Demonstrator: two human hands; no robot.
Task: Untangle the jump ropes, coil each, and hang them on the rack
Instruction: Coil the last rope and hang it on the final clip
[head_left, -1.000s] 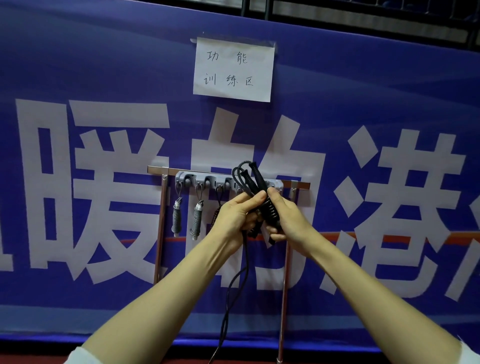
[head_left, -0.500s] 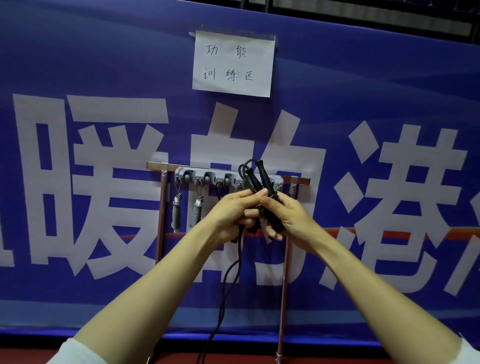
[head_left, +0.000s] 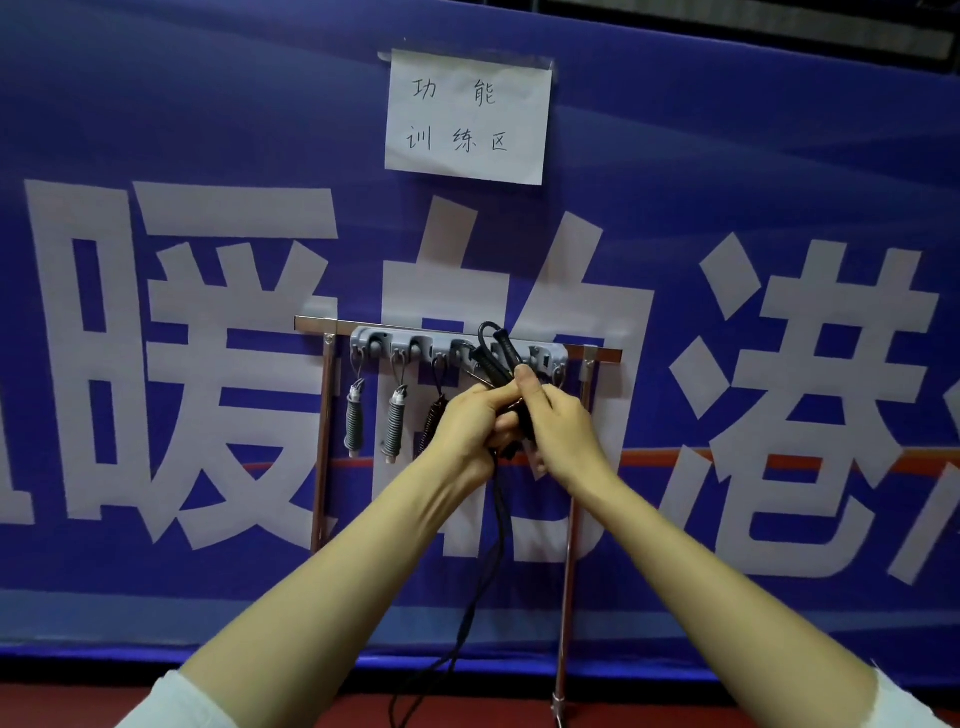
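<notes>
Rope (head_left: 491, 366) in black is held up in both hands in the middle of the frame, right in front of the rack (head_left: 324, 415). Its two handles (head_left: 508, 351) stick up side by side above the hands, with a small loop next to them. The left hand (head_left: 467, 426) has its fingers curled round the rope. The right hand (head_left: 563, 431) grips the handles, with its thumb pressed on top and its fingers wrapped under. The two hands touch each other. The rest of the rope hangs down from the hands to the lower middle of the frame, near the red floor (head_left: 52, 706). A grey hook strip (head_left: 374, 340) runs along the top of the rack, just behind the handles. Two grey coils (head_left: 355, 422) hang from its hooks at the left. A black coil (head_left: 432, 421) hangs beside them, just left of the left hand. A big blue banner (head_left: 156, 104) with white letters fills the frame behind. A white paper sign (head_left: 467, 117) is stuck on it at the upper middle. White sleeves (head_left: 171, 701) show at the bottom corners.
</notes>
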